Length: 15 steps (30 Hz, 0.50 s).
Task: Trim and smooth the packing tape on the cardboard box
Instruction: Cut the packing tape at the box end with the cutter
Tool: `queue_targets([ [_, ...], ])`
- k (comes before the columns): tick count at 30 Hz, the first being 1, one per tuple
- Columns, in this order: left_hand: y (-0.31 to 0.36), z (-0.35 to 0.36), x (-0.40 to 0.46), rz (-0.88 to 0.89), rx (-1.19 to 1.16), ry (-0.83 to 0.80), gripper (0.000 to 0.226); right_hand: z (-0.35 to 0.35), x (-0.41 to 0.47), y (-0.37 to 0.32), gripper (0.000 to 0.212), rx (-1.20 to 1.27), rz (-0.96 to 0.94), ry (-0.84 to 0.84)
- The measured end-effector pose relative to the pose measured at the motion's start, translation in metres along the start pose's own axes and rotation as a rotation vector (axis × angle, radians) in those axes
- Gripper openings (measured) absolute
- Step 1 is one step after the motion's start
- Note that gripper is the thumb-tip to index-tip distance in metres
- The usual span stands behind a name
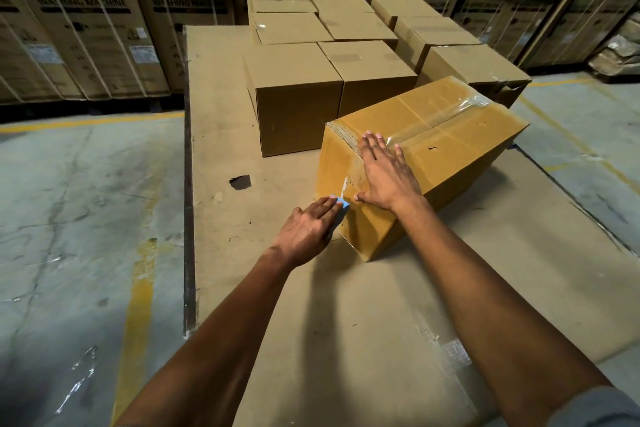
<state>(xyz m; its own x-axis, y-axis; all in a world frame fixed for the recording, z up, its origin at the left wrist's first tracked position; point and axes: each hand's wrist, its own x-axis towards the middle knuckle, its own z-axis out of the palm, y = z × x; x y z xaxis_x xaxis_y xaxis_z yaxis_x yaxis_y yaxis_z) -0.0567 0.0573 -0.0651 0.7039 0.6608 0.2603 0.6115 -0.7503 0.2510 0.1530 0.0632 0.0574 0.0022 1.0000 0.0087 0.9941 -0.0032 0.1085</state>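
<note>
A yellowish cardboard box (450, 135) lies tilted on a flat cardboard sheet (346, 322). Clear packing tape (446, 116) runs along its top seam and down the near end face. My right hand (386, 172) lies flat and spread over the box's near top edge, pressing on the tape. My left hand (306, 230) is closed around a small blue cutter (343, 203), whose tip touches the tape low on the near end face. A loose strip of tape sticks up just above the cutter.
Several sealed brown boxes (298, 94) stand in rows behind the tilted box. Tall washing-machine cartons (83, 31) line the back wall. The sheet has a dark hole (240, 182). Concrete floor with yellow lines (138, 305) lies left and right.
</note>
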Motion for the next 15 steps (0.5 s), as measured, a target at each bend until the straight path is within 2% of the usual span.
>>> queue_targets([
  [3, -0.001, -0.007, -0.004, -0.034, -0.077, 0.05, 0.065, 0.003, -0.002, -0.001, 0.139, -0.066, -0.069, 0.105],
  [5, -0.004, -0.01, -0.008, -0.03, -0.126, 0.094, 0.063, 0.004, -0.011, -0.004, 0.133, -0.221, -0.178, 0.2],
  [8, -0.007, -0.022, -0.014, -0.013, -0.16, 0.152, 0.057, 0.009, -0.026, -0.013, 0.124, -0.391, -0.347, 0.244],
  [12, -0.003, -0.049, -0.022, -0.034, -0.258, 0.189, 0.043, 0.036, -0.044, -0.03, 0.119, -0.34, -0.444, 0.208],
  [15, -0.013, -0.059, -0.028, -0.119, -0.415, 0.182, 0.037, 0.053, -0.053, -0.041, 0.119, -0.236, -0.451, 0.196],
])
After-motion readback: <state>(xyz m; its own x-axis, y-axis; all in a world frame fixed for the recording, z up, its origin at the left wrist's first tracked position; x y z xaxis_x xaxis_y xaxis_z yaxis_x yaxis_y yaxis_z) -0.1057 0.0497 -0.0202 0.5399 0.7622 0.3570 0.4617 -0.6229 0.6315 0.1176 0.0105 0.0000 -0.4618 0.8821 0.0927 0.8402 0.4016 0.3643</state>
